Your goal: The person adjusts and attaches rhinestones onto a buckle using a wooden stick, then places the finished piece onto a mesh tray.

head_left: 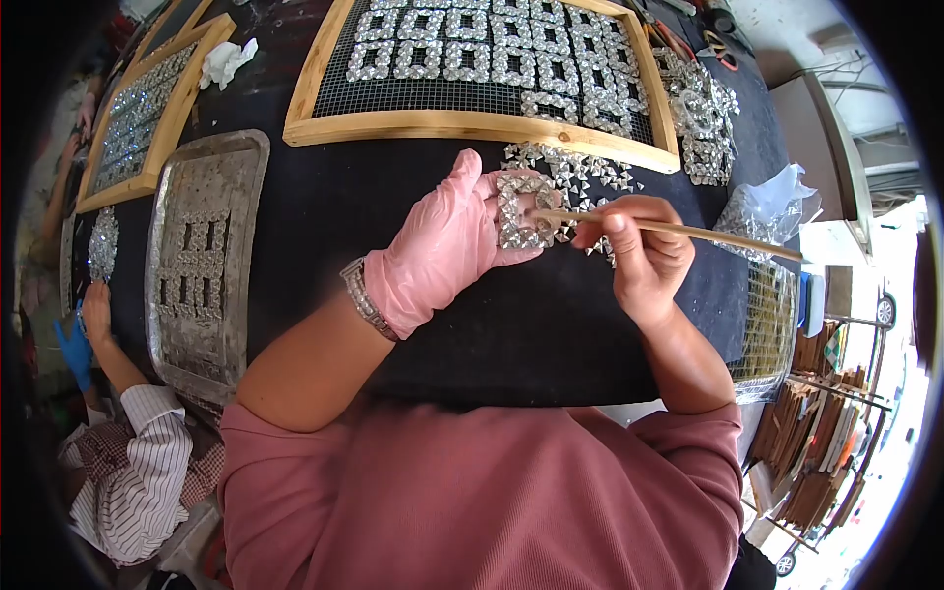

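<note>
My left hand [433,251], in a pink glove, holds up a small square frame [509,234] studded with faceted silver stones. Its thumb sticks out away from the piece, and the other fingers are partly hidden beneath it. In my bare right hand [644,251] a thin wooden stick [733,238] is pinched, its tip at the frame's open centre or right side; whether it touches is unclear. Loose pyramid-shaped stones [580,169] lie on the dark table just beyond both hands.
Beyond the hands, a wood-framed mesh screen [423,123] carries rows of similar frames. A metal tray [258,157] with several pieces stands at left. More pieces [703,128], a plastic bag [772,202] and pliers [723,49] lie at right. A co-worker in a striped sleeve [157,433] sits at far left.
</note>
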`<control>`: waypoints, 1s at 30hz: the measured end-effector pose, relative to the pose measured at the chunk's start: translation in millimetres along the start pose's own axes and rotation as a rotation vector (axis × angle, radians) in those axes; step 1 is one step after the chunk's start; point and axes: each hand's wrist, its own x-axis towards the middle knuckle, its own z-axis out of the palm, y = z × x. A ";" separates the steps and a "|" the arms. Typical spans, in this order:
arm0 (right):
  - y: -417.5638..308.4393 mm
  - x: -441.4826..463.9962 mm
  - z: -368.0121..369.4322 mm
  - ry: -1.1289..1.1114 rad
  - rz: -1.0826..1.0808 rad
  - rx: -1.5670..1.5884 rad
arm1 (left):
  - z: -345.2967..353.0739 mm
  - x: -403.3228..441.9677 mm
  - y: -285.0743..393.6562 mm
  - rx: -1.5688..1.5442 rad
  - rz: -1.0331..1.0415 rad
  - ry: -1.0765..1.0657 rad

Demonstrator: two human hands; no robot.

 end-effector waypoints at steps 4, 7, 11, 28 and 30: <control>-3.3 4.9 -12.6 0.067 -0.010 -0.171 | 0.5 2.0 5.2 -0.023 0.086 0.039; 3.8 3.3 -21.1 -0.036 0.125 -0.334 | -1.5 -0.9 10.3 -0.002 0.111 0.033; 8.5 2.9 -17.8 -0.118 0.082 -0.407 | -2.5 -1.5 11.0 -0.004 0.109 0.005; -7.4 7.8 -10.0 -0.359 -0.510 -0.515 | -4.6 1.2 -1.6 -0.056 0.024 -0.009; -1.2 6.4 -7.0 -0.353 -0.574 -0.521 | -0.6 0.6 -2.7 -0.036 0.024 0.009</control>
